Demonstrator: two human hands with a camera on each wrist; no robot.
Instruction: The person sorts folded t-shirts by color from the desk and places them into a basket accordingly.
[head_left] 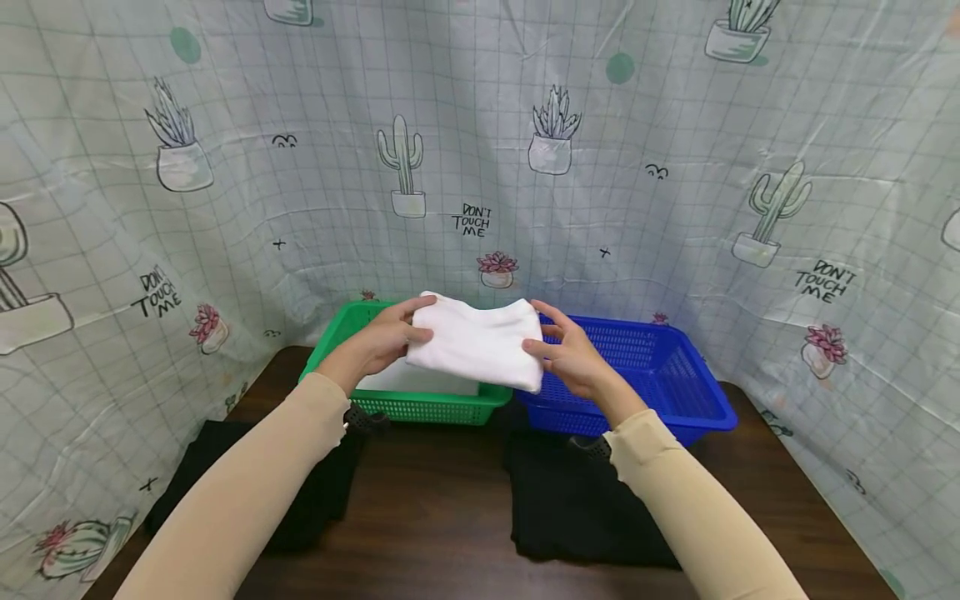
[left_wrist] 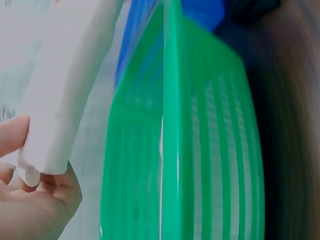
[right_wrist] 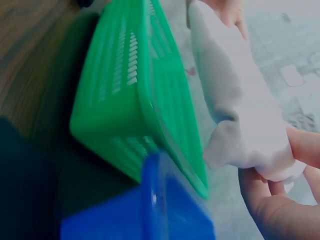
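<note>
A folded white cloth (head_left: pixel 476 342) is held up in the air between both hands, over the green basket (head_left: pixel 420 410) and the near corner of the blue one. My left hand (head_left: pixel 382 337) pinches its left end, thumb in front and fingers behind. The right hand (head_left: pixel 572 354) grips the opposite end the same way. In the left wrist view the cloth (left_wrist: pixel 70 85) looks thick and layered, beside the green basket's rim. Seen from the right wrist, the cloth (right_wrist: pixel 240 90) sags a little near the fingers. Inside the green basket lies something white and flat (head_left: pixel 416 379).
A blue basket (head_left: pixel 693 392) stands at the right, touching or close to the green one. Folded black cloths lie on the brown table (head_left: pixel 420 500): one black cloth (head_left: pixel 315 492) at left, another black cloth (head_left: pixel 577 508) at right. A patterned curtain (head_left: pixel 450 167) hangs behind.
</note>
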